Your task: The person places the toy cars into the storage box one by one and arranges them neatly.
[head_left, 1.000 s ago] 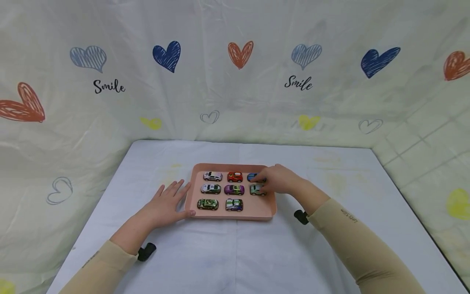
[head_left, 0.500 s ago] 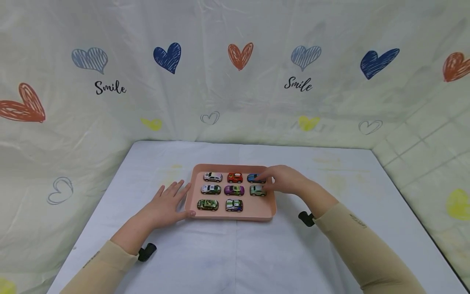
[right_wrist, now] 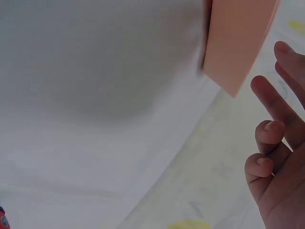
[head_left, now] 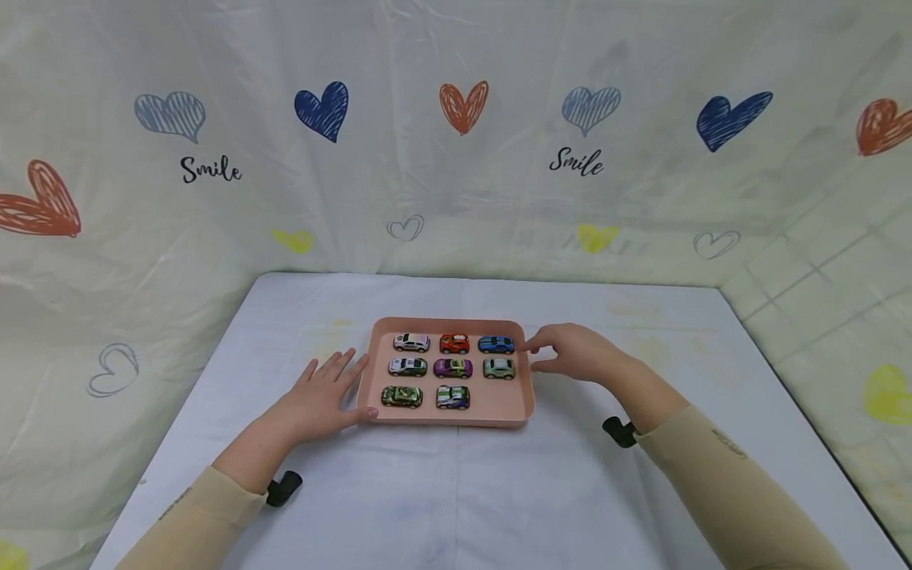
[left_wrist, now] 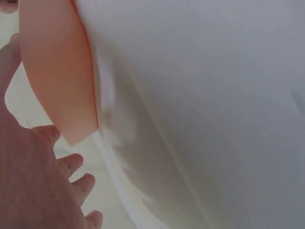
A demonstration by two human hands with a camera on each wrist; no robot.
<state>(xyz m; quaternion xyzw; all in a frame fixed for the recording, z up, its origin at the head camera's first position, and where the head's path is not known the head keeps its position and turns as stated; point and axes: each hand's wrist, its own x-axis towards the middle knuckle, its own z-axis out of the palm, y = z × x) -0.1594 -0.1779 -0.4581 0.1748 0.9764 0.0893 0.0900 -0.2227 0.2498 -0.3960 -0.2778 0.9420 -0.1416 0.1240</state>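
A pink tray (head_left: 492,408) holds several small toy cars in rows. The back row has a white car (head_left: 412,342), a red car (head_left: 454,343) and a blue car (head_left: 495,344). In the middle are a white-and-green car (head_left: 408,366), a purple car (head_left: 452,368) and a pale green car (head_left: 499,368). A camouflage-patterned car (head_left: 402,397) and a striped car (head_left: 452,397) make up the front row. My left hand (head_left: 322,402) rests against the tray's left edge, fingers spread. Just beyond the right rim, my right hand (head_left: 577,355) holds nothing, its fingers loosely bent.
A white cloth covers the table (head_left: 399,491). Behind it hangs a pale curtain (head_left: 499,198) printed with hearts and "Smile". At the lower left corner of the right wrist view, part of a small red object (right_wrist: 4,220) shows.
My right hand has drawn back to the right, from over the blue and pale green cars to outside the tray. Both cars are left lying there. The left hand has stayed put.
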